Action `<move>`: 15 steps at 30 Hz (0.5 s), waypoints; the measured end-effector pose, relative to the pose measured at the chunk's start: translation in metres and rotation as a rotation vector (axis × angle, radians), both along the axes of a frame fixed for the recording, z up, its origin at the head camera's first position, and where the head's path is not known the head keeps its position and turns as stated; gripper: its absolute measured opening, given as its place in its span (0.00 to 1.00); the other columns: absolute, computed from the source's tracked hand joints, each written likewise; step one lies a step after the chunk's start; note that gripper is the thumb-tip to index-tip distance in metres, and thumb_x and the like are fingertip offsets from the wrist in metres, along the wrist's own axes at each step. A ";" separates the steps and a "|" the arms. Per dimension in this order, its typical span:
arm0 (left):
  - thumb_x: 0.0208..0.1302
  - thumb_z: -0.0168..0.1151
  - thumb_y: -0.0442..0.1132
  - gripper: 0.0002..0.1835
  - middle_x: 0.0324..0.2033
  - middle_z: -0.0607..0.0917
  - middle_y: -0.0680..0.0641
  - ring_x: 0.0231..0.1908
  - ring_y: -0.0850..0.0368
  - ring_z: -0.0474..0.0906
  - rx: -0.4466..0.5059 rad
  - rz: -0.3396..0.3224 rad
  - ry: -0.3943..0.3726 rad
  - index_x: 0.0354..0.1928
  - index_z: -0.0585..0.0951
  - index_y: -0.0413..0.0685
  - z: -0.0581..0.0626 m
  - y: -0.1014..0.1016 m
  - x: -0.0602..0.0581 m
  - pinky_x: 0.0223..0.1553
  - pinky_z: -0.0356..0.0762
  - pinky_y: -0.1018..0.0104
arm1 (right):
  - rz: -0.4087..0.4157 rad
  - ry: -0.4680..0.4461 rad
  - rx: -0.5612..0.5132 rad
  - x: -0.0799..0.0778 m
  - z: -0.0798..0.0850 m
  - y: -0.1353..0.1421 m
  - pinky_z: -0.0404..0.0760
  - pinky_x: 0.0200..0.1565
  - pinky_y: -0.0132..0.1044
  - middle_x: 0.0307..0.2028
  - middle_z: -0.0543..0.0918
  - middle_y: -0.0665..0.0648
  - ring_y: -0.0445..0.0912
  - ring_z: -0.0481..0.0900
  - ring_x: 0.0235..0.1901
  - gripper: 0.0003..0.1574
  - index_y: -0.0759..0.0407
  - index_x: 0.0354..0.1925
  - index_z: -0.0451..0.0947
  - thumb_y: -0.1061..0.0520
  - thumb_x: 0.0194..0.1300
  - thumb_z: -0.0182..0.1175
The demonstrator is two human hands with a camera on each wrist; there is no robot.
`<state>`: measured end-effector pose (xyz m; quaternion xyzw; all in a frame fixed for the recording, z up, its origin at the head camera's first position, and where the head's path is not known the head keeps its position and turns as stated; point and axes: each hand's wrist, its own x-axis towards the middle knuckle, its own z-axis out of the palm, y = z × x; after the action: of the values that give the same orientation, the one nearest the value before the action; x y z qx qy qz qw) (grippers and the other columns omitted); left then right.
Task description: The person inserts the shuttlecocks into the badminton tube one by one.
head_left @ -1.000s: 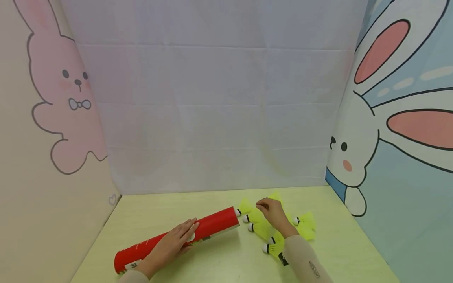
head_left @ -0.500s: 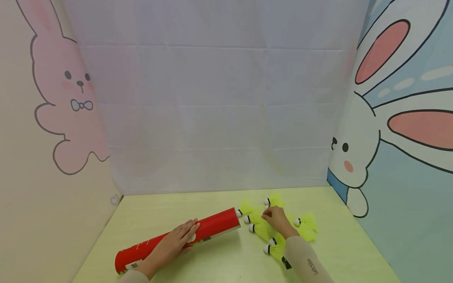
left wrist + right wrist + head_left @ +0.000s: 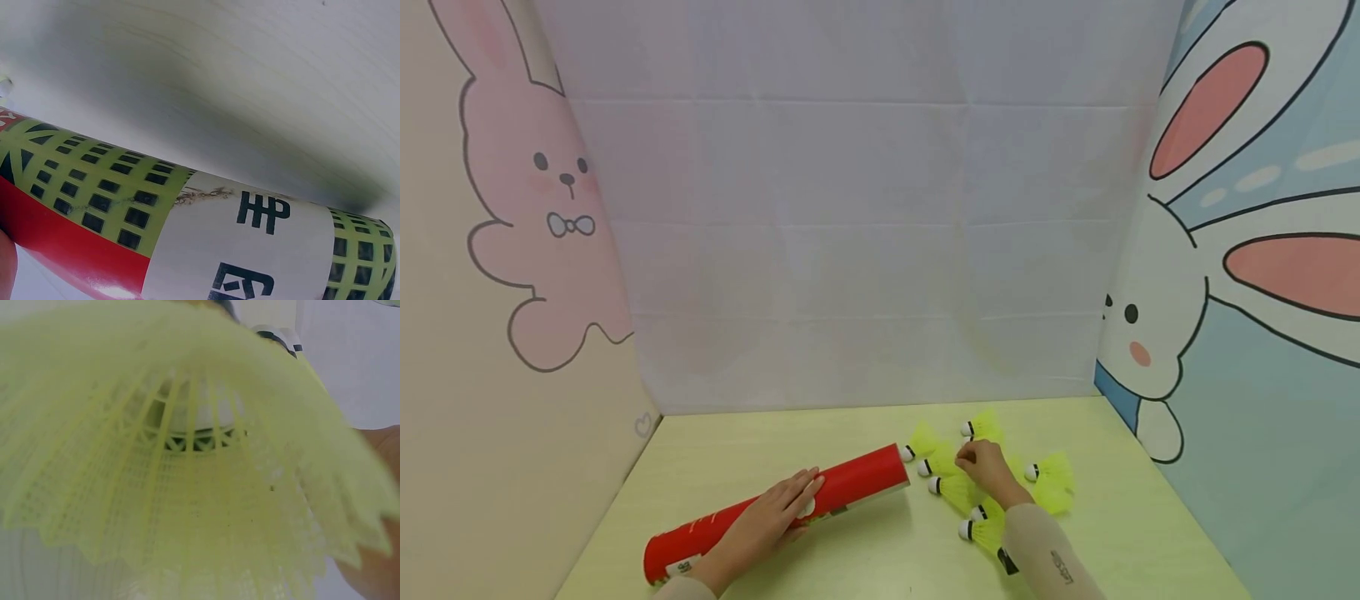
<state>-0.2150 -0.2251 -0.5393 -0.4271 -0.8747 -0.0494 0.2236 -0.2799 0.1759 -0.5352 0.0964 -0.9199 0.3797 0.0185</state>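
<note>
My left hand (image 3: 763, 521) holds a long red shuttlecock tube (image 3: 865, 477) that lies slantwise on the table, fingers across its top and thumb along the near side. Its green-and-white patterned label (image 3: 244, 237) shows in the left wrist view. To the right, my right hand (image 3: 990, 471) is bent down among several yellow shuttlecocks (image 3: 955, 490), fingertips together. A yellow skirt (image 3: 206, 487) fills the right wrist view, its white base (image 3: 200, 409) seen through the ribs. It appears to be a shuttlecock pinched at the base; the contact itself is mostly hidden.
One shuttlecock (image 3: 1051, 482) lies right of my right hand, another (image 3: 983, 427) behind it. Nearer the front is one (image 3: 981, 532) beside my sleeve. The pale table (image 3: 737, 442) meets a white cloth (image 3: 850, 250) behind and printed walls at both sides.
My right hand has come down and slightly right, uncovering a shuttlecock behind it; over the last half second it has barely moved. The left hand and tube stay in place.
</note>
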 end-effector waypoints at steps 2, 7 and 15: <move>0.48 0.76 0.43 0.50 0.70 0.64 0.45 0.65 0.49 0.66 0.000 0.003 -0.002 0.72 0.61 0.43 0.000 0.000 0.001 0.54 0.77 0.56 | -0.003 0.006 -0.005 0.001 0.000 0.000 0.80 0.32 0.38 0.29 0.81 0.51 0.43 0.77 0.29 0.03 0.64 0.35 0.83 0.66 0.62 0.62; 0.48 0.76 0.44 0.49 0.70 0.63 0.46 0.65 0.51 0.66 -0.006 0.015 0.013 0.72 0.61 0.44 0.000 0.001 0.001 0.55 0.76 0.58 | -0.008 0.038 -0.017 0.002 0.003 0.001 0.79 0.30 0.35 0.30 0.82 0.53 0.42 0.77 0.29 0.03 0.65 0.35 0.83 0.67 0.62 0.62; 0.48 0.76 0.44 0.50 0.71 0.62 0.47 0.66 0.51 0.65 -0.004 0.018 -0.010 0.72 0.60 0.45 0.001 0.001 0.001 0.55 0.76 0.56 | -0.009 0.074 -0.020 0.006 0.016 0.002 0.80 0.32 0.36 0.30 0.83 0.52 0.43 0.79 0.30 0.04 0.65 0.36 0.83 0.66 0.62 0.62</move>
<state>-0.2142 -0.2239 -0.5384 -0.4193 -0.8798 -0.0478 0.2188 -0.2737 0.1776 -0.5196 0.1057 -0.9152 0.3850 0.0551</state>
